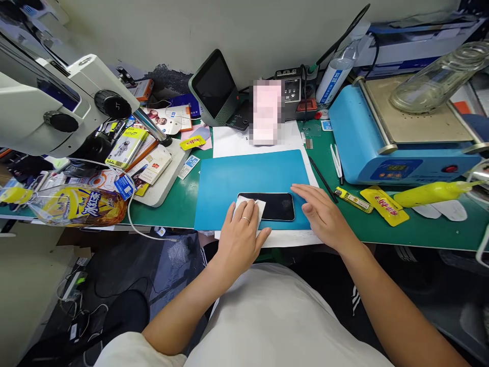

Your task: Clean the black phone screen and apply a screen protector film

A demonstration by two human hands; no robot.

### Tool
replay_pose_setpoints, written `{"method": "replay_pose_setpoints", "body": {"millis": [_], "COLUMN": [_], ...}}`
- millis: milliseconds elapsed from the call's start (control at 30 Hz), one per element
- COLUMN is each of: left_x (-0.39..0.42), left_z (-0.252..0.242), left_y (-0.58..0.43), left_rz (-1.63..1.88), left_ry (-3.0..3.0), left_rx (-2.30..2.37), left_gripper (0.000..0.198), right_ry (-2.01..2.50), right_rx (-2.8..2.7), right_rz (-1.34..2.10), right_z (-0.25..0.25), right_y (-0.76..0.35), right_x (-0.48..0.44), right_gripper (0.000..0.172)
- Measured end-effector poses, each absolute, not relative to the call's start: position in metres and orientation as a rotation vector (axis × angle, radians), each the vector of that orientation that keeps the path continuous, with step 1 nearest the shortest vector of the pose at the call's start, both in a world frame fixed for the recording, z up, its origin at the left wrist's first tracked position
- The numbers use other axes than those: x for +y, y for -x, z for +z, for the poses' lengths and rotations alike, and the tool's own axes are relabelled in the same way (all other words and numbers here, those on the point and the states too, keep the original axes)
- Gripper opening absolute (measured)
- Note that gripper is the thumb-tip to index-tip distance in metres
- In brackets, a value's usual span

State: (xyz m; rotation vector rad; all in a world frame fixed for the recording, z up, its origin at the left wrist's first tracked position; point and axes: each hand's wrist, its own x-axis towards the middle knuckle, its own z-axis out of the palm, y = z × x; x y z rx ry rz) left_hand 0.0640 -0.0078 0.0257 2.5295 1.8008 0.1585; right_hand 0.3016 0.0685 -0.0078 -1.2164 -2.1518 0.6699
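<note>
A black smartphone (280, 206) lies screen up on a blue mat (221, 176). Pressed flat on the phone's left part is a folded white wipe (261, 208). My left hand (242, 232) holds this wipe down under its fingers, which lie together with the thumb apart; a ring is on one finger. The phone's left end is partly hidden by that hand and the wipe. My right hand (321, 214) rests at the mat's right edge, just beside the phone. Its fingers are stretched out and nothing is in them.
Left of the mat are a microscope (91, 97), an iced tea bottle (76, 205) and a stack of cards and boxes. A blue heated plate machine (385, 155) bears a glass jar (431, 81) at right. Tweezers (336, 162) and yellow packets (385, 205) lie before it.
</note>
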Motion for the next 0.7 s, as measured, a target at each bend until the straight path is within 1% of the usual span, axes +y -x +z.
{"method": "replay_pose_setpoints", "body": {"millis": [267,433,700], "left_x": [0.015,0.01,0.007], "left_z": [0.019,0.02,0.019], "left_y": [-0.075,-0.076,-0.076], "left_rz": [0.245,0.259,0.251], "left_ry": [-2.555,-2.545,-2.523], "left_rx": [1.782,1.806,1.798], "left_gripper": [0.055,0.054,0.06], "right_ry": [1.214,1.217,1.222], "right_rx": [-2.147,-2.144,-2.141], "right_rz": [0.669,0.666,0.673], "right_z": [-0.008,-0.006,-0.005], "right_y": [-0.301,-0.3,-0.301], "right_x": [0.068,0.068,0.068], "right_gripper": [0.063,0.064,0.063]}}
